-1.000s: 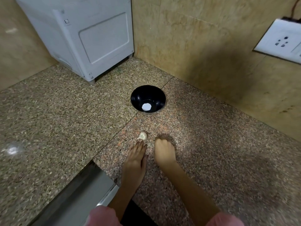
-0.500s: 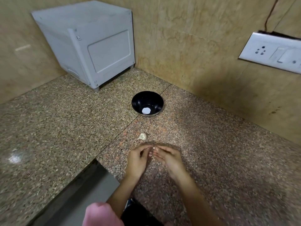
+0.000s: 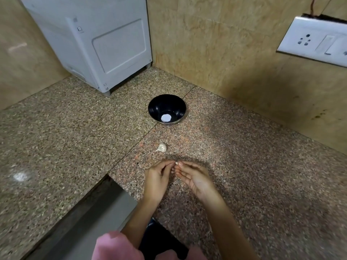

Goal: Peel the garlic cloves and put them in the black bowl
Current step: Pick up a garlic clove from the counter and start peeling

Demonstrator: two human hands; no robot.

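Left hand [image 3: 157, 178] and right hand [image 3: 196, 178] meet fingertip to fingertip over the table [image 3: 262, 175], both pinching a small garlic clove [image 3: 176, 163]. Garlic bulb [image 3: 161, 147] lies between the hands and the black bowl [image 3: 161, 104].

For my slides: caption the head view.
Left hand and right hand pinch a clove; garlic bulb, black bowl beyond.

Just ahead of the left hand [image 3: 157, 177] and right hand [image 3: 196, 178], which pinch a garlic clove [image 3: 176, 163], a garlic bulb [image 3: 161, 147] lies on the counter [image 3: 244, 166], in the line to the black bowl [image 3: 159, 106] farther ahead. Open counter spreads right of the right hand.
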